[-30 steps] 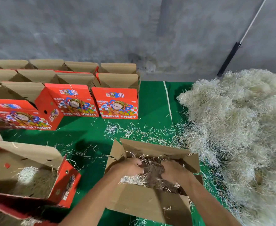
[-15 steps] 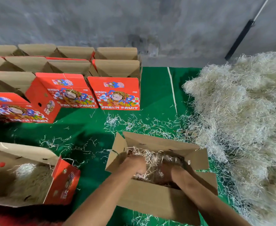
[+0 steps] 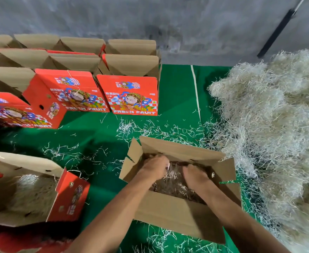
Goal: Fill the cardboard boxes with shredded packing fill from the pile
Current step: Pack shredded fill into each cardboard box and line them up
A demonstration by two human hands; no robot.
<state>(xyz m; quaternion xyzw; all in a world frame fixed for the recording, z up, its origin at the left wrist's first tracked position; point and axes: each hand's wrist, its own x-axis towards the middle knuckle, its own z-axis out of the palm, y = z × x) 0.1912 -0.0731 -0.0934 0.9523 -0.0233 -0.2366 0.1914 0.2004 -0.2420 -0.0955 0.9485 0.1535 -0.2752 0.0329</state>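
Hands are both down inside the open cardboard box (image 3: 177, 212) at near centre. Left hand (image 3: 154, 168) and right hand (image 3: 195, 177) rest on the shredded fill (image 3: 173, 181) already in it, knuckles up; the fingers are buried in the strands, so whether they grip or press flat cannot be told. The pile (image 3: 270, 128) lies on the right, touching the box's right flap. A filled box (image 3: 22, 189) sits near left; red printed boxes (image 3: 131, 95) stand in rows at far left on the green mat (image 3: 175, 92). Judgement: fill is light, springy and sheds strands; it is best gathered in loose two-handed armfuls from the pile's near edge, then pressed down.
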